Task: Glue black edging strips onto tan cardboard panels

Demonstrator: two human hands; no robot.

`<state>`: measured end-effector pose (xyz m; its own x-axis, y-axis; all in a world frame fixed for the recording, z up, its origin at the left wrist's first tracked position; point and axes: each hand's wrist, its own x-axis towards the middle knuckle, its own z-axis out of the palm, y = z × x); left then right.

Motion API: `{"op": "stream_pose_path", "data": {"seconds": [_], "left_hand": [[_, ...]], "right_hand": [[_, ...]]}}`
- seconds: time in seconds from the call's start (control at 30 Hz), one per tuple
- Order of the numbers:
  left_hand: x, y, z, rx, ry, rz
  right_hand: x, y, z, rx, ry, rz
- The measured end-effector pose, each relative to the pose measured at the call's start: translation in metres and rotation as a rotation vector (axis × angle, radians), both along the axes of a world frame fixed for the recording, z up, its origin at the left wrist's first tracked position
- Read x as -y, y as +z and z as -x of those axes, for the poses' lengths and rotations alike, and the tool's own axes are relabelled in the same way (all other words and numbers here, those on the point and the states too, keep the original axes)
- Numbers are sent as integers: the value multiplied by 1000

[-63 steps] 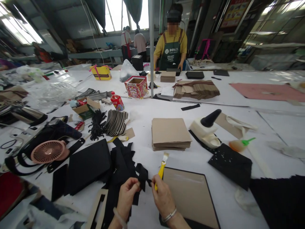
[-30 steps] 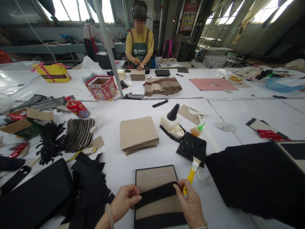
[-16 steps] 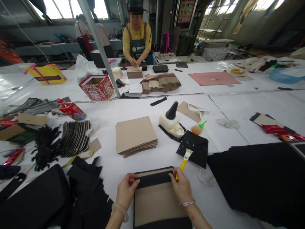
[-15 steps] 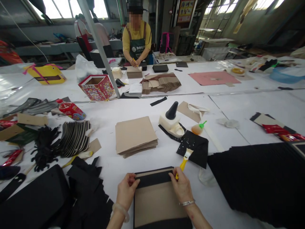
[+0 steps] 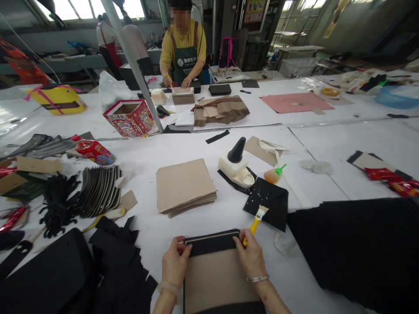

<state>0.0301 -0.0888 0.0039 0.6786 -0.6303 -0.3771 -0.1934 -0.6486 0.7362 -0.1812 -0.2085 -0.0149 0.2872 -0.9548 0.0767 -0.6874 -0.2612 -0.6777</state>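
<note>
A beige board (image 5: 216, 279) edged in black material lies in front of me, with a black strip (image 5: 212, 245) across its far end. My left hand (image 5: 175, 264) pinches the strip's left end between thumb and fingers. At the opposite end, my right hand (image 5: 251, 257) presses thumb and fingertips on the strip. That same hand also keeps a yellow-handled brush (image 5: 255, 224) in its fingers, the pale bristles pointing away from me. Beyond the bristles are a speckled black piece (image 5: 270, 200) and a white glue container (image 5: 233, 165) with a black cone on top.
A stack of beige boards (image 5: 185, 185) lies ahead. Black sheets (image 5: 360, 244) are piled on the right, black pieces (image 5: 119, 266) on the left. A slanted metal pole (image 5: 134, 65) rises from the table. Across it, a co-worker (image 5: 183, 52) handles a small block.
The black strip has shifted away from me toward the board's far edge, leaving a thinner beige band there. Both hands keep their hold. The co-worker's hands have moved apart.
</note>
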Motion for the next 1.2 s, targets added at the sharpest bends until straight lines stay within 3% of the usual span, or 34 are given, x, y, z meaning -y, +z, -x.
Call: {"op": "stream_pose_path", "data": {"seconds": [0.8,1.2], "left_hand": [[1,-1,1,32,-20,-25],[-1,-5,3,56,-6,-14]], "right_hand": [[-1,-2,1,15,4,-9],[-1,-10,3,23,4,11]]}}
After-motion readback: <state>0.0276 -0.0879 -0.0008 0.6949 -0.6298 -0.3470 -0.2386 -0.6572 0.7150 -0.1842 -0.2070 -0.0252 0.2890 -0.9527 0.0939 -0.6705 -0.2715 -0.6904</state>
